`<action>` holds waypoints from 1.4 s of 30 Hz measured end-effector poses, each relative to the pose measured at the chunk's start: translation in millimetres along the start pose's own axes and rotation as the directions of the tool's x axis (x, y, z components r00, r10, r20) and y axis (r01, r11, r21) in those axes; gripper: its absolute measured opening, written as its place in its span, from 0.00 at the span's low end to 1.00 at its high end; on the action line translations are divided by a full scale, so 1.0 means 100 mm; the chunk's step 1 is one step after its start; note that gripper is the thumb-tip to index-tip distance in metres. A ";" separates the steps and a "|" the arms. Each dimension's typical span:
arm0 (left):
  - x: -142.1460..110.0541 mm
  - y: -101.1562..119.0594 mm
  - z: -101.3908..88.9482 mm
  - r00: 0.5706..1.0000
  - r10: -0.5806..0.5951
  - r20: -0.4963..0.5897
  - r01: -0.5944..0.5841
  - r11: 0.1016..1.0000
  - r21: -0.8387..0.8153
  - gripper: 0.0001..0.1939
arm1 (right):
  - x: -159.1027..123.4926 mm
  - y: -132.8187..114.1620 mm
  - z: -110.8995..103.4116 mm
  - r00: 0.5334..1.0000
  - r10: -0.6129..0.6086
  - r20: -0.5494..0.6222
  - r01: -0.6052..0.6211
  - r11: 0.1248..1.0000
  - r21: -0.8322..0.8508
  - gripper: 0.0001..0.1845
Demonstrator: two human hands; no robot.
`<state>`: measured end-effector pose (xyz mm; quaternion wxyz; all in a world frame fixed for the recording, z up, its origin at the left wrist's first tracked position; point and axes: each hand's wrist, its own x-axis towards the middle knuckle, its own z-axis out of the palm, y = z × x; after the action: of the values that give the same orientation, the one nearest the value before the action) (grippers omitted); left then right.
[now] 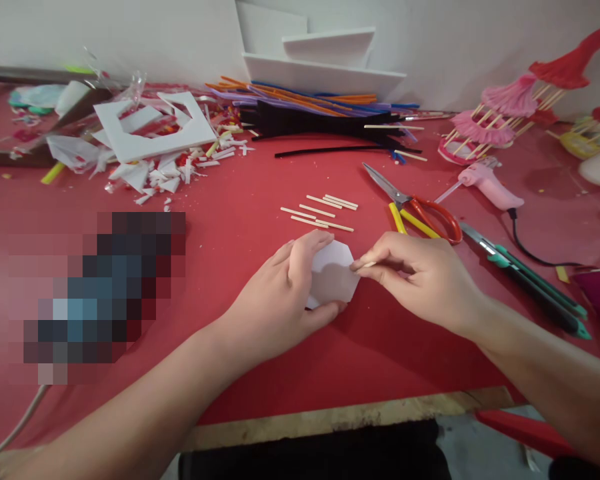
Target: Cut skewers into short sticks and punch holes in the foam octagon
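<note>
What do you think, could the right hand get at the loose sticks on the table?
Probably yes: the loose sticks lie uncovered, ahead and left of the right hand, though it seems to pinch a small pale piece it may have to release.

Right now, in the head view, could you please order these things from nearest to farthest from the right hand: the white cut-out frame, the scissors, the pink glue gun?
From the right hand:
1. Scissors, just beyond it.
2. Pink glue gun, farther back, to the right.
3. White cut-out frame, far across, at the back left.
</note>
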<state>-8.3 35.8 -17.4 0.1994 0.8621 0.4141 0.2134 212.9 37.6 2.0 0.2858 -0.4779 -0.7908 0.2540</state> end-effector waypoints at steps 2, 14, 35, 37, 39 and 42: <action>0.00 0.00 0.00 1.000 0.004 -0.002 -0.004 1.000 -0.003 0.38 | 0.01 0.00 0.01 1.000 -0.002 0.004 0.002 1.000 -0.013 0.02; -0.01 -0.01 0.01 1.000 0.002 0.007 -0.002 1.000 -0.027 0.37 | 0.06 0.00 0.02 0.999 -0.046 -0.019 0.044 0.993 -0.105 0.05; 0.01 -0.02 0.00 1.000 0.019 0.004 -0.018 0.999 -0.041 0.38 | 0.01 0.00 -0.06 0.990 -0.131 -0.045 0.123 0.982 -0.142 0.06; 0.01 -0.02 0.00 1.000 0.014 0.006 -0.013 0.999 -0.041 0.38 | 0.02 0.00 -0.04 0.990 -0.136 -0.048 0.128 0.983 -0.135 0.04; 0.00 -0.01 -0.01 1.000 0.013 0.006 -0.013 0.999 -0.040 0.38 | 0.02 0.00 -0.03 0.988 -0.145 -0.050 0.138 0.982 -0.129 0.03; 0.00 0.00 -0.02 1.000 0.011 0.009 -0.011 0.999 -0.039 0.37 | 0.02 0.00 -0.02 0.989 -0.138 -0.052 0.130 0.983 -0.130 0.01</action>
<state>-9.1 35.9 -15.4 0.2170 0.8613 0.4042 0.2185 213.3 39.7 3.9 0.2954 -0.4483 -0.8266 0.1690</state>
